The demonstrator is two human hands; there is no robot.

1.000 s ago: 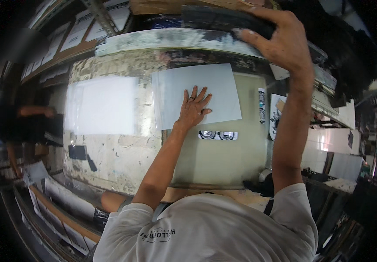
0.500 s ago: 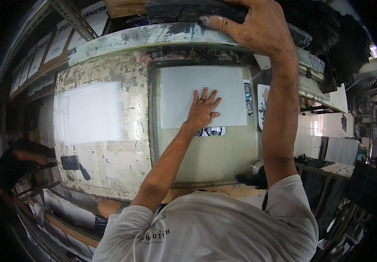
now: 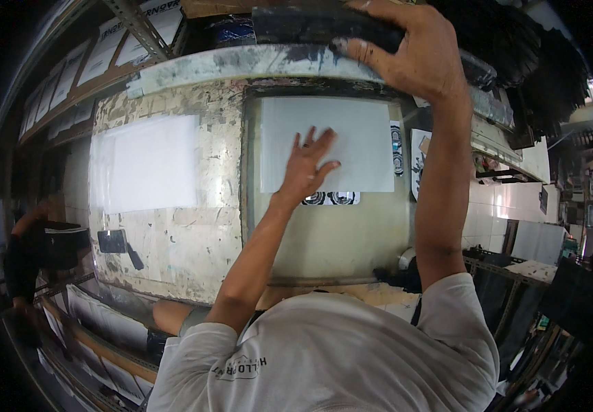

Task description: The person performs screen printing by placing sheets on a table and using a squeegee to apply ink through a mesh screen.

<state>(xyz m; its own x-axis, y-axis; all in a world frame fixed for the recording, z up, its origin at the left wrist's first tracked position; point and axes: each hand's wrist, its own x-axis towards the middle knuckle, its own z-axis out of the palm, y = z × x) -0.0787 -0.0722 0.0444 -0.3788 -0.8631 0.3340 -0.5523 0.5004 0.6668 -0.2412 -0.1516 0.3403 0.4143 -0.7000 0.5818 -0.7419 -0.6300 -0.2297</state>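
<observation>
Directly beneath the left grip (image 3: pixel 308 165), its fingers spread, lies the white sheet (image 3: pixel 361 151) on the tabletop (image 3: pixel 341 240), long axis running side to side; the right grip (image 3: pixel 379 34), farther off, clasps a dark bar (image 3: pixel 296 25) beyond it.

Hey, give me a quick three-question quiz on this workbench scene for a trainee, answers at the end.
1. True or false: the left hand is over the pale sheet on the greenish panel.
2. Which hand grips the dark bar?
3. In the picture, where is the dark rectangle relative to the white sheet on the scuffed table? A, above it; B, below it; C, on it.

Key: 1, true; 2, the right hand; 3, B.
</observation>
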